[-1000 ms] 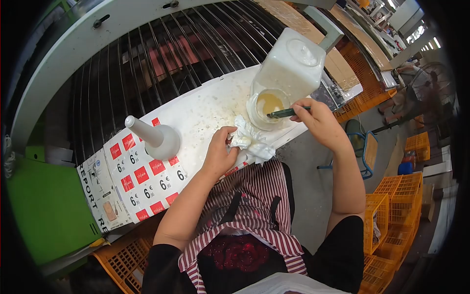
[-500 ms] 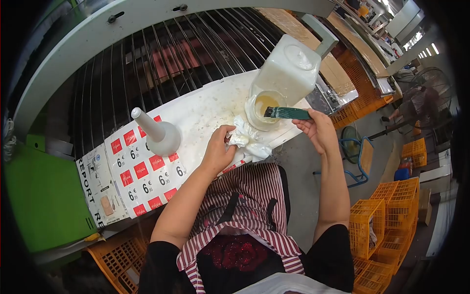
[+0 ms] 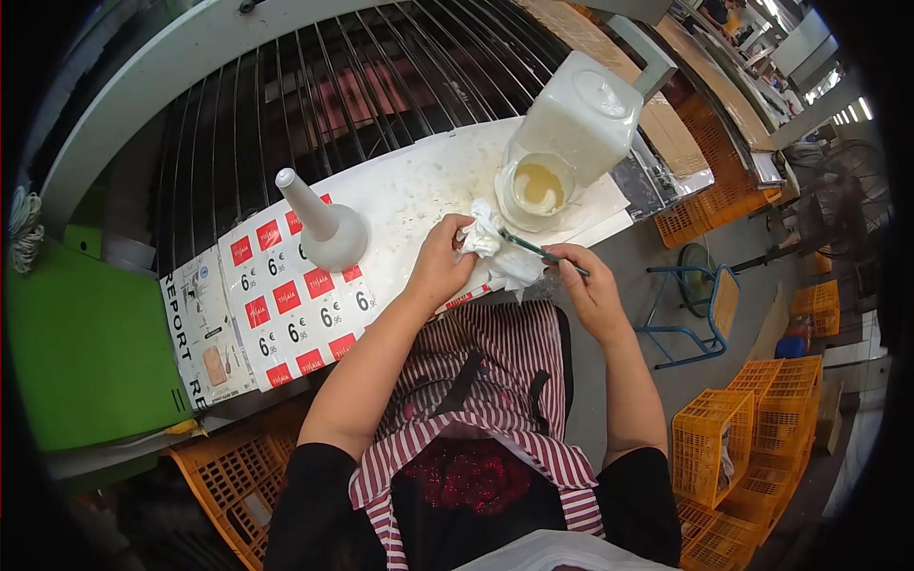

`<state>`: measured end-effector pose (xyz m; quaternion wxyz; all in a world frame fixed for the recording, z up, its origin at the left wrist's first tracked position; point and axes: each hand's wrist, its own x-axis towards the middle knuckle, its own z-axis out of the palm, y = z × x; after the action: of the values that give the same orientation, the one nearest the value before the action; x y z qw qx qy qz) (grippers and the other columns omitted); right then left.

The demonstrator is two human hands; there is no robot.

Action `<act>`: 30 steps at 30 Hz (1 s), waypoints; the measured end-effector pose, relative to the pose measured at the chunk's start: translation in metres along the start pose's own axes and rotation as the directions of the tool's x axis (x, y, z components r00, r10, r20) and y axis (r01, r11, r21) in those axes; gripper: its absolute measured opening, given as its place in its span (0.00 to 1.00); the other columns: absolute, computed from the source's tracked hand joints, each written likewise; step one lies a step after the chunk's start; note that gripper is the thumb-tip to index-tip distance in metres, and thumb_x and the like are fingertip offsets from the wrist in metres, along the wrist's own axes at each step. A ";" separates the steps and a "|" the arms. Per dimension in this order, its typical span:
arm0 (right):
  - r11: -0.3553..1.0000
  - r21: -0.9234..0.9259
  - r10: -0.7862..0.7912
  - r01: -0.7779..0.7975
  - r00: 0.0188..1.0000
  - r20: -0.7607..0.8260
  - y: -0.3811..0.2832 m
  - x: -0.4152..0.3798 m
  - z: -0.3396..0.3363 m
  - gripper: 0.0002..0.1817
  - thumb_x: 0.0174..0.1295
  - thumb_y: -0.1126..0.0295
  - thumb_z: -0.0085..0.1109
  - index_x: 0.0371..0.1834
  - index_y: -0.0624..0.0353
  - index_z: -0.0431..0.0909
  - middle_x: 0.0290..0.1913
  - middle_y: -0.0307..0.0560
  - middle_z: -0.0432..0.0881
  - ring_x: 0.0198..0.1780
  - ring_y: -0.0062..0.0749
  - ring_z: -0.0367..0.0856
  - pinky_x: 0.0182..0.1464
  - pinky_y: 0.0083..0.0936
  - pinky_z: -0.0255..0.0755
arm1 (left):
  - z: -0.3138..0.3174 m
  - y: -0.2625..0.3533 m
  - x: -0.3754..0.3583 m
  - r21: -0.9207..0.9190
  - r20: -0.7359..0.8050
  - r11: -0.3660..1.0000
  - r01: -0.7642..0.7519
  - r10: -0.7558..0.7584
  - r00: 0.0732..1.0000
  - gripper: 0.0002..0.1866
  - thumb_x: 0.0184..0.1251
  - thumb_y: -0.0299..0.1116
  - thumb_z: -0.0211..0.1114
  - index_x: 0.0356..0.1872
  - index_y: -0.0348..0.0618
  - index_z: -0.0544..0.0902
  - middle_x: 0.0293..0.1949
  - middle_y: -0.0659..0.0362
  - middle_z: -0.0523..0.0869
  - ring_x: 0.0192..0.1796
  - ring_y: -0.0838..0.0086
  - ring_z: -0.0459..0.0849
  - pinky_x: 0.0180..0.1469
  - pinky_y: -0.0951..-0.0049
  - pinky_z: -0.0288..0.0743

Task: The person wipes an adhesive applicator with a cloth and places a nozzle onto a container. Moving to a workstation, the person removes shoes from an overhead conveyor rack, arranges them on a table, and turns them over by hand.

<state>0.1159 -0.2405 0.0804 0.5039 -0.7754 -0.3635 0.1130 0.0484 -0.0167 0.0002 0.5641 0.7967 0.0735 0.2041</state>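
Observation:
My left hand is closed on a crumpled white cloth or tissue at the front edge of the table. In my right hand is a flat brush with a green handle, seen edge-on. Its bristle end touches the white crumpled material. Just behind stands an open translucent cup with yellowish liquid in it. A large whitish plastic jug is right beside the cup. To the left, a white bottle with a long tapered neck stands upright on the printed sheet.
The sheet with red labels and prices covers the table's left part. Behind it runs a rack of dark metal bars. Orange crates are stacked at the right, near a blue-framed chair. Another orange crate sits below left.
My right hand has brought the brush down and left, from over the cup's rim to the white crumpled material. My left hand keeps hold of that material.

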 end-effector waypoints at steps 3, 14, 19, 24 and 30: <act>0.999 -0.014 0.050 -0.050 0.998 0.025 -0.002 -0.004 -0.012 0.14 0.70 0.69 0.47 0.50 0.68 0.74 0.50 0.50 0.79 0.50 0.30 0.79 0.54 0.25 0.72 | -0.001 0.004 0.000 0.014 -0.007 1.000 0.011 -0.011 1.000 0.21 0.51 0.23 0.64 0.49 0.38 0.72 0.41 0.49 0.79 0.40 0.62 0.78 0.46 0.68 0.74; 0.983 0.087 -0.140 0.160 0.970 -0.201 -0.014 -0.015 0.000 0.12 0.69 0.70 0.48 0.48 0.67 0.75 0.49 0.51 0.79 0.50 0.31 0.78 0.54 0.25 0.71 | 0.000 0.011 0.000 0.045 -0.035 0.999 -0.009 0.011 0.999 0.21 0.51 0.26 0.65 0.48 0.37 0.73 0.34 0.55 0.81 0.35 0.73 0.77 0.42 0.75 0.73; 0.988 -0.108 -0.126 0.113 0.985 -0.115 0.003 -0.024 0.006 0.10 0.66 0.74 0.51 0.47 0.65 0.76 0.46 0.52 0.80 0.48 0.39 0.79 0.53 0.27 0.71 | 0.002 0.004 0.000 0.072 -0.058 0.997 -0.033 0.037 0.998 0.20 0.50 0.25 0.65 0.46 0.36 0.73 0.34 0.53 0.82 0.34 0.71 0.78 0.40 0.73 0.74; 0.982 -0.115 -0.159 0.149 0.983 -0.086 0.011 -0.041 -0.010 0.11 0.65 0.73 0.52 0.48 0.64 0.76 0.44 0.51 0.81 0.48 0.38 0.80 0.52 0.27 0.72 | 0.002 0.000 0.002 0.086 -0.065 0.996 -0.035 0.041 0.997 0.19 0.49 0.26 0.66 0.44 0.36 0.73 0.31 0.55 0.81 0.32 0.73 0.77 0.37 0.74 0.73; 0.965 0.246 0.001 0.087 0.942 -0.336 -0.008 -0.064 -0.045 0.14 0.71 0.68 0.45 0.50 0.67 0.76 0.47 0.47 0.81 0.48 0.25 0.79 0.52 0.21 0.71 | -0.005 0.002 0.010 -0.068 -0.073 0.996 0.065 -0.070 0.995 0.20 0.50 0.31 0.69 0.42 0.35 0.72 0.30 0.61 0.79 0.29 0.83 0.72 0.32 0.81 0.69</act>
<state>0.0910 -0.3134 0.0956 0.6567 -0.7032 -0.2720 0.0153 0.0551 -0.0094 0.0064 0.5931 0.7668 0.1150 0.2169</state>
